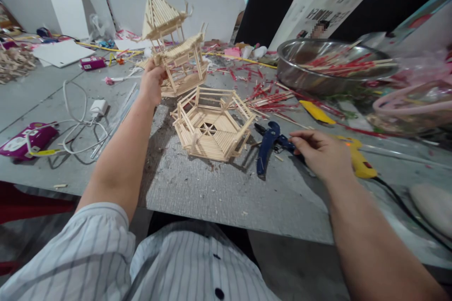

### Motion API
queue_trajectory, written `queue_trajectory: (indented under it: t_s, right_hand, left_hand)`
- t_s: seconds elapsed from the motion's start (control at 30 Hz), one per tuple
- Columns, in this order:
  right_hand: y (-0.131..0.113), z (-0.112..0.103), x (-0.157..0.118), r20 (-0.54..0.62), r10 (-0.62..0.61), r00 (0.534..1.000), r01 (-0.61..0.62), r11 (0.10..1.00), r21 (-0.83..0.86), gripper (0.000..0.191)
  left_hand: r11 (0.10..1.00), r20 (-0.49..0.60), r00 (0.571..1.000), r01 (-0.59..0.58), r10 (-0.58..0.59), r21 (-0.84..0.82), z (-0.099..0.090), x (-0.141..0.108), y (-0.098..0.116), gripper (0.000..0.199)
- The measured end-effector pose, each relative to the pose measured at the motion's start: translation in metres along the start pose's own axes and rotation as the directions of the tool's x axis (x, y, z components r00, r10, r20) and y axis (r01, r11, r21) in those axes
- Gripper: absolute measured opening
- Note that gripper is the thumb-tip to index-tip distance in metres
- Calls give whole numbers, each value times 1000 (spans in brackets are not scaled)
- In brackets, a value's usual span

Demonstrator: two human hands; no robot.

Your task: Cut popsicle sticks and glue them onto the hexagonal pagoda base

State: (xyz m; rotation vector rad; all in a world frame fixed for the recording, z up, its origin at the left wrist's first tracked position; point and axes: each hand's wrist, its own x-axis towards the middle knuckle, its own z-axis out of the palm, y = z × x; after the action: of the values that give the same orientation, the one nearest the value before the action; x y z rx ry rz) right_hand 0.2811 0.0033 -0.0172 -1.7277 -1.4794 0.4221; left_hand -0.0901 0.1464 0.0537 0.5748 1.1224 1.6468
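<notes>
My left hand [152, 81] is closed on the left side of a wooden stick pavilion [180, 63] with a pointed roof. In front of it, a hexagonal stick frame [213, 127] with low rails rests on the grey table. Just right of the frame lies a dark blue cutting tool [267, 148]. My right hand [319, 150] is beside the tool's right end, thumb and fingertips pinched together; what they hold, if anything, is too small to name. A yellow glue gun [360, 160] lies partly behind my right hand.
A steel basin [307, 75] with red-tipped sticks stands at the back right, near a pink basket [411, 108]. Loose sticks [270, 101] lie behind the frame. White cables and a purple power strip [30, 141] are on the left. The table's front edge is close to me.
</notes>
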Motion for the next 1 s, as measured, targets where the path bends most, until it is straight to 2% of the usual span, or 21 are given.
queue_trajectory:
  t_s: [0.03,0.1,0.17,0.3,0.4,0.63,0.83,0.9,1.0]
  right_hand:
    - [0,0,0,-1,2,1000,-2,1000,-1,35]
    - [0,0,0,-2,-5,1000,5,1000,-4,34]
    - [1,1,1,-5,-6,1000,6,1000,-6,33]
    - [3,2,3,0,18,1000,-18,1000,-5,36]
    - [3,2,3,-1,13,1000,-13,1000,-8,38]
    - [4,2,3,-12,-9,1000,9,1000,-8,34]
    - [6,3,6,-8,12,1000,-12,999,42,40]
    - [5,3,6,-12,24,1000,-23,998,53,39]
    - [4,2,6,-2,35,999,-34,997,66,39]
  left_hand:
    - [997,80,993,-82,82,2,0,2,0,22]
    - [973,233,945,-232,228,-9,0,4,0,31]
    - [963,293,920,-269,261,-11,0,5,2,33]
    - [946,337,887,-320,316,-46,1,6,5,36]
    - [942,349,878,-329,329,-59,1,6,4,38]
    - [919,300,870,-383,392,-90,0,8,-3,38]
    - [940,252,906,-320,340,-119,0,11,-6,21]
    - [932,248,899,-343,361,-115,-1,12,-8,18]
    - [909,267,869,-409,416,-85,-3,15,-10,26]
